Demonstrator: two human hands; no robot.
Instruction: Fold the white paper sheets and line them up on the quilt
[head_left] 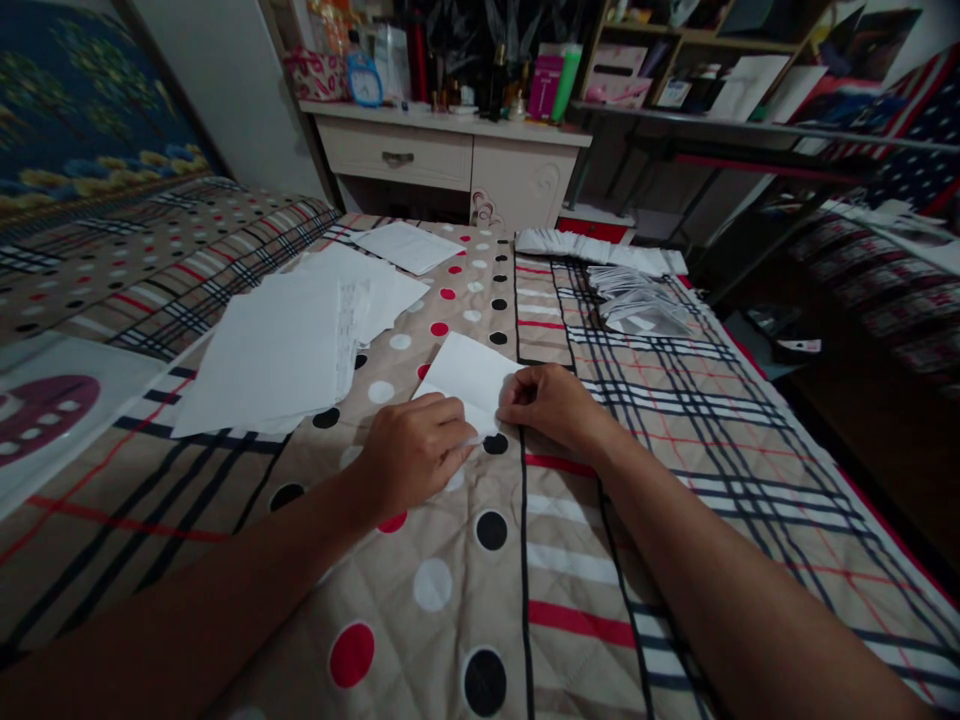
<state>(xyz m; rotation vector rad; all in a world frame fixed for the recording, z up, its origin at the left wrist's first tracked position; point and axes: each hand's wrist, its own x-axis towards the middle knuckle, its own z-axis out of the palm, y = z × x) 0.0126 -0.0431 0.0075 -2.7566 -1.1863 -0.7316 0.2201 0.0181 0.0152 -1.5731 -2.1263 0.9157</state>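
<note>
A small white sheet of paper (474, 372) lies on the patterned bedspread (431, 640), its near edge turned up in a fold. The near left corner is pinched between the thumb and fingers of my left hand (420, 445). At the near right corner, my right hand (553, 408) grips the same sheet with its fingers curled in. Both hands hide parts of the near edge. Left of them spreads a loose pile of white paper sheets (270, 345), some with printing on the right margin.
Another paper stack (411, 246) lies farther back. Folded paper pieces (637, 300) are heaped at the right, with a long row of folded papers (600, 250) behind. A plastic bag (67, 400) lies at the left. A white dresser (397, 150) stands beyond the bed.
</note>
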